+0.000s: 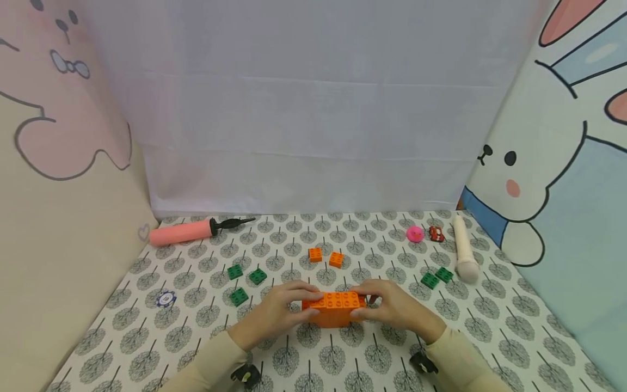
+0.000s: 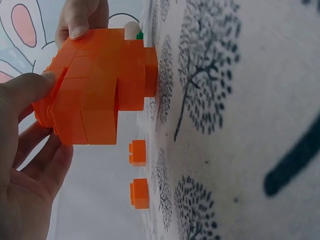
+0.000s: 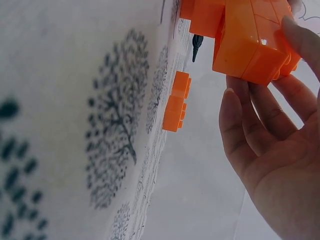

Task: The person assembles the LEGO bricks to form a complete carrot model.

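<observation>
A stepped build of joined orange toy bricks (image 1: 336, 318) stands at the middle front of the patterned cloth, studs up and wider at the top than at its base. On its left end my left hand (image 1: 281, 310) grips it, thumb at the near side and fingers at the far side. My right hand (image 1: 389, 306) holds the right end in the same way. The left wrist view shows the narrow foot of the build (image 2: 150, 72) at the cloth. Behind it lie two loose orange bricks, one left (image 1: 315, 255) and one right (image 1: 336, 259).
Green bricks lie at left (image 1: 238, 296) and right (image 1: 430, 281). Farther out are a pink hand pump (image 1: 181, 233), a poker chip (image 1: 166, 299), a pink duck (image 1: 415, 234), a red toy car (image 1: 436, 234) and a white stick with a rounded end (image 1: 464, 247). Curtains (image 1: 308, 120) border the table.
</observation>
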Demonstrator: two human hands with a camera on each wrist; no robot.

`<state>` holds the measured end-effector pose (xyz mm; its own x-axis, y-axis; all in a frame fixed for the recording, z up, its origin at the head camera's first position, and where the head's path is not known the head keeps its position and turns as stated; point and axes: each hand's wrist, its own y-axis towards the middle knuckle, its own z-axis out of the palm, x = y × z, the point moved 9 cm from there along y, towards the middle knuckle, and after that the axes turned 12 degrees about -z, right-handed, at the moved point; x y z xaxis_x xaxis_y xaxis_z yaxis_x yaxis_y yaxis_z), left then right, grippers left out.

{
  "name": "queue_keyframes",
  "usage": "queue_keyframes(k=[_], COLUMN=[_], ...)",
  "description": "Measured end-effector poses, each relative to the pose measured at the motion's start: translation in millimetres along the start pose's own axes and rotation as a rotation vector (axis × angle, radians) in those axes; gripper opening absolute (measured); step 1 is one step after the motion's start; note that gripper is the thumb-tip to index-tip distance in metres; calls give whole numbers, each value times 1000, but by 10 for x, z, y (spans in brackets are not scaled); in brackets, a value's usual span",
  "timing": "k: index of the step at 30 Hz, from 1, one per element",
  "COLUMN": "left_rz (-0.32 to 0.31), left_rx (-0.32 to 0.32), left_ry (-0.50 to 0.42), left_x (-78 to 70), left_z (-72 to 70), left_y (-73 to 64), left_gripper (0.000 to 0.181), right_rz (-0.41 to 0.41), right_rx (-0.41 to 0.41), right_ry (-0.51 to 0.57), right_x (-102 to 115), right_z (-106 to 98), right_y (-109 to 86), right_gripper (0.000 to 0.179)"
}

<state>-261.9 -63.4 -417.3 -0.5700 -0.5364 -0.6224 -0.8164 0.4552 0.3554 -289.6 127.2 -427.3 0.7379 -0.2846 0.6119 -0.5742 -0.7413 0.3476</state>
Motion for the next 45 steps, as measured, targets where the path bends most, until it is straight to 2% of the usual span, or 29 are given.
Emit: queue_keyframes(k=[12, 17, 23, 31, 38, 45], left_rz=[17, -1, -35, -10, -76, -211], left_rx=[-9, -3, 8, -9, 12, 53], left_ry=[-6, -15, -28, -37, -82, -54], left_x=[7, 26, 64, 57, 103, 186], left_z=[25, 21, 26, 28, 55, 76], left_y=[8, -7, -18, 7, -3, 19], left_gripper=[33, 33, 33, 33, 35, 52], right_rz=[-11, -18, 14, 13, -27, -1], right_rx=[-14, -5, 3, -11, -5, -9], right_ry=[-3, 23, 44, 29, 49, 62], right_x=[-8, 1, -19, -19, -2, 12], right_z=[-12, 10, 31, 1, 14, -2], right_y=[-14, 6, 9, 4, 18, 6], right_gripper=[45, 44, 46, 50, 45, 44])
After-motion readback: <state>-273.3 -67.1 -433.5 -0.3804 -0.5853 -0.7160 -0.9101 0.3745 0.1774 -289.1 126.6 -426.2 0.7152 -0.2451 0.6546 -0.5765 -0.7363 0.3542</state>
